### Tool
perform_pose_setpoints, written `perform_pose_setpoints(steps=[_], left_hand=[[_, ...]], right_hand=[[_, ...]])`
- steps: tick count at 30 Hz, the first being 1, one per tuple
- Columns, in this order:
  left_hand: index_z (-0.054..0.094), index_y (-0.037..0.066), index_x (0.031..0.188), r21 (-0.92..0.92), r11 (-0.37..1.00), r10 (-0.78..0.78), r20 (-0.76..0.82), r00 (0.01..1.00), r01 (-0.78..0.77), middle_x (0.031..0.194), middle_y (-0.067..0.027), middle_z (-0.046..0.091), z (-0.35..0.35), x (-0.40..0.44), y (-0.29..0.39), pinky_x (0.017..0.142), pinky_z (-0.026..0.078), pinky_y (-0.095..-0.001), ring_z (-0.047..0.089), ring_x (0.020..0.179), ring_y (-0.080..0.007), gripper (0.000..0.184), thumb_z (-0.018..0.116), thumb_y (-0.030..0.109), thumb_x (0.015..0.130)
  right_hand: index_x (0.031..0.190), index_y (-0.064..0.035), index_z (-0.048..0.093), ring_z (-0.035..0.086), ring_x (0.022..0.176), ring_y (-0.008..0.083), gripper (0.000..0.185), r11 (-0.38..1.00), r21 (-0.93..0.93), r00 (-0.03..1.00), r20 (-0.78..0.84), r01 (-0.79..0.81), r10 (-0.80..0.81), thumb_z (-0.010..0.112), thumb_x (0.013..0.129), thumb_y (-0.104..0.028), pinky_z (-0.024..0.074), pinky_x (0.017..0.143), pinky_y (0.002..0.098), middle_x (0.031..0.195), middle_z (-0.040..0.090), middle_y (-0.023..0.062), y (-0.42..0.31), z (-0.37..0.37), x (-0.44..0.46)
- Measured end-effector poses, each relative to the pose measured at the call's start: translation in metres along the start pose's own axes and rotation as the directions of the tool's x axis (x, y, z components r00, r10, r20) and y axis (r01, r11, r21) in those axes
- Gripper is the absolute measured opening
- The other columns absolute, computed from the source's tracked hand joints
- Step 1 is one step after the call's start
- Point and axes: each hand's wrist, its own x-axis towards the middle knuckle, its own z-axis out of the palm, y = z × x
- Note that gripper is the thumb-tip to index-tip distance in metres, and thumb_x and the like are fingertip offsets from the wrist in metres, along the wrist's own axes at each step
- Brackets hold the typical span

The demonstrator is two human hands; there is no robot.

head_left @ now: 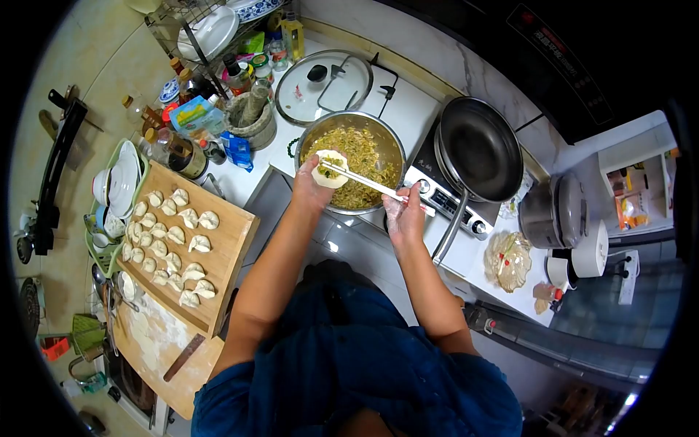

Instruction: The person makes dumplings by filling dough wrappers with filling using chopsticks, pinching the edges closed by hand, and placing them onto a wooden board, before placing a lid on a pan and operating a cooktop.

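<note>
My left hand (312, 188) holds a round dough wrapper (331, 175) with a little filling on it, over the near left rim of a steel bowl. My right hand (405, 213) grips white chopsticks (364, 180), whose tips touch the filling on the wrapper. Chopped yellow-green filling (358, 148) lies in the steel bowl (400, 156). To the left, a wooden board (231, 240) bears several folded dumplings (175, 234) in loose rows.
A glass lid (324, 86) lies behind the bowl. On the right, a black pan (480, 149) rests on an induction cooker (451, 206). Bottles (182, 154) and a stone mortar (251, 124) stand at left. A floured board (156, 342) lies near the dumplings.
</note>
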Motion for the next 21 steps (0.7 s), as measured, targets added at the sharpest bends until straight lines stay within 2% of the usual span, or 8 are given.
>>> perform_pose_setpoints(steps=[5, 7, 9, 10, 11, 13, 16, 21], left_hand=[[0.044, -0.006, 0.125, 0.184, 0.977, 0.098, 0.074, 0.992, -0.110, 0.120, -0.0202, 0.055, -0.013, 0.001, 0.008, 0.099, 0.042, -0.0448, 0.054, 0.111, -0.0334, 0.041, 0.033, 0.020, 0.096], [0.044, -0.005, 0.124, 0.220, 0.967, 0.121, 0.057, 0.991, -0.131, 0.120, -0.0197, 0.056, -0.011, -0.003, 0.008, 0.097, 0.043, -0.0441, 0.055, 0.109, -0.0325, 0.038, 0.035, 0.018, 0.095], [0.044, -0.004, 0.122, 0.248, 0.959, 0.126, 0.054, 0.991, -0.136, 0.120, -0.0193, 0.056, -0.009, -0.006, 0.008, 0.096, 0.044, -0.0438, 0.057, 0.107, -0.0321, 0.036, 0.037, 0.017, 0.094], [0.045, -0.003, 0.121, 0.258, 0.957, 0.119, 0.058, 0.991, -0.130, 0.120, -0.0192, 0.056, -0.009, -0.007, 0.008, 0.095, 0.045, -0.0438, 0.058, 0.106, -0.0321, 0.035, 0.037, 0.016, 0.094], [0.045, -0.002, 0.121, 0.268, 0.955, 0.113, 0.062, 0.992, -0.126, 0.120, -0.0191, 0.056, -0.010, -0.008, 0.007, 0.095, 0.046, -0.0439, 0.058, 0.105, -0.0321, 0.033, 0.038, 0.015, 0.093], [0.044, -0.002, 0.121, 0.297, 0.947, 0.116, 0.040, 0.992, -0.123, 0.119, -0.0188, 0.056, 0.000, -0.019, 0.006, 0.094, 0.047, -0.0444, 0.059, 0.104, -0.0326, 0.033, 0.038, 0.015, 0.093], [0.043, -0.001, 0.122, 0.331, 0.938, 0.095, 0.046, 0.994, -0.105, 0.118, -0.0185, 0.056, 0.003, -0.026, 0.008, 0.094, 0.047, -0.0453, 0.059, 0.105, -0.0334, 0.033, 0.038, 0.014, 0.093], [0.044, 0.005, 0.119, 0.308, 0.950, 0.022, 0.076, 0.997, -0.044, 0.111, -0.0159, 0.060, 0.001, -0.029, 0.008, 0.088, 0.051, -0.0445, 0.061, 0.099, -0.0306, 0.027, 0.037, 0.010, 0.093]], right_hand=[[0.070, -0.0063, 0.050, 0.059, 0.064, 0.0216, 0.047, 0.987, 0.128, 0.986, 0.124, 0.100, -0.116, 0.042, 0.097, -0.044, 0.0531, 0.065, 0.0294, 0.067, 0.052, 0.0071, -0.019, -0.002, -0.002], [0.072, -0.0049, 0.052, 0.058, 0.065, 0.0205, 0.045, 0.979, -0.049, 0.977, 0.083, 0.200, -0.195, 0.042, 0.098, -0.039, 0.0529, 0.070, 0.0284, 0.071, 0.054, 0.0074, -0.025, 0.005, -0.002], [0.079, -0.0007, 0.056, 0.061, 0.073, 0.0202, 0.036, 0.712, -0.494, 0.860, 0.383, 0.499, -0.337, 0.047, 0.097, -0.031, 0.0506, 0.070, 0.0310, 0.077, 0.058, 0.0096, -0.011, -0.017, 0.025], [0.080, -0.0015, 0.060, 0.061, 0.077, 0.0225, 0.020, 0.246, -0.639, 0.679, 0.633, 0.729, -0.371, 0.054, 0.091, -0.017, 0.0488, 0.069, 0.0331, 0.077, 0.059, 0.0110, -0.012, -0.017, 0.028], [0.078, -0.0025, 0.061, 0.060, 0.078, 0.0271, 0.012, 0.063, -0.548, 0.526, 0.758, 0.834, -0.386, 0.057, 0.085, -0.011, 0.0478, 0.071, 0.0362, 0.079, 0.058, 0.0141, -0.005, -0.016, 0.028], [0.081, -0.0026, 0.062, 0.059, 0.079, 0.0318, 0.007, -0.059, -0.504, 0.500, 0.863, 0.862, -0.070, 0.057, 0.082, -0.007, 0.0481, 0.075, 0.0375, 0.089, 0.058, 0.0159, 0.005, -0.021, 0.033], [0.086, -0.0033, 0.062, 0.059, 0.088, 0.0330, 0.009, -0.198, -0.542, 0.576, 0.784, 0.817, 0.231, 0.058, 0.079, -0.005, 0.0483, 0.079, 0.0392, 0.100, 0.057, 0.0156, 0.013, -0.023, 0.036], [0.096, -0.0058, 0.061, 0.059, 0.095, 0.0323, 0.024, -0.322, -0.351, 0.356, 0.933, 0.879, -0.043, 0.063, 0.073, -0.003, 0.0494, 0.080, 0.0386, 0.104, 0.057, 0.0135, 0.006, 0.001, 0.005]])
